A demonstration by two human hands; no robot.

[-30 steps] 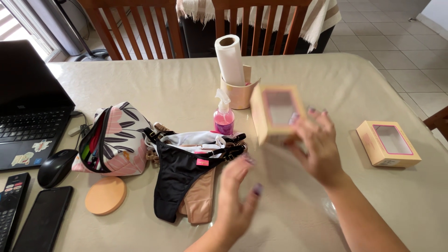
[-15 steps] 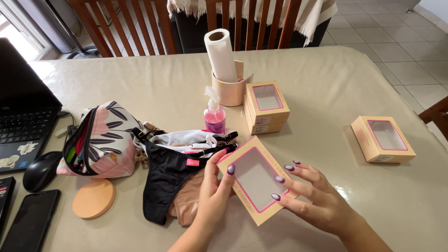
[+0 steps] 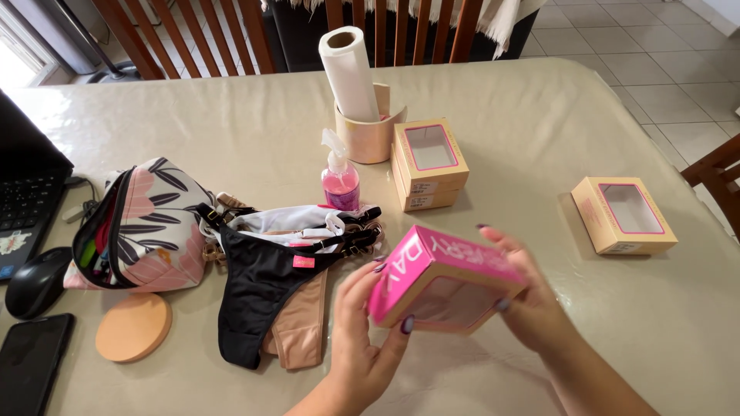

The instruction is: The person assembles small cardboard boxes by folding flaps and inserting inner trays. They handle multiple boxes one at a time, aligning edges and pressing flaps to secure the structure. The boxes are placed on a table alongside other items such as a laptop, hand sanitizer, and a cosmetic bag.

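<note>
Both my hands hold a small cardboard window box [image 3: 443, 281] low over the table, tilted so its bright pink inside faces up. My left hand [image 3: 362, 339] grips its left end and my right hand [image 3: 528, 296] its right side. Just left of the box lies a pile of underwear [image 3: 277, 270]: a black piece on top, a beige one beneath, white and black straps behind. Two stacked tan window boxes [image 3: 428, 163] sit behind it, and a third tan window box [image 3: 623, 214] lies apart at the right.
A pink pump bottle [image 3: 340, 182], a paper towel roll [image 3: 351, 73] in a round holder [image 3: 370, 135], a floral pouch [image 3: 142, 231], a round cork coaster [image 3: 132, 327], a mouse [image 3: 37, 281], a phone [image 3: 31, 362] and a laptop [image 3: 27, 185] share the table. Wooden chairs [image 3: 193, 31] stand behind.
One second ago my right hand set a tan box on the stack. Since then both hands took up another box and have turned it over, showing its pink inside.
</note>
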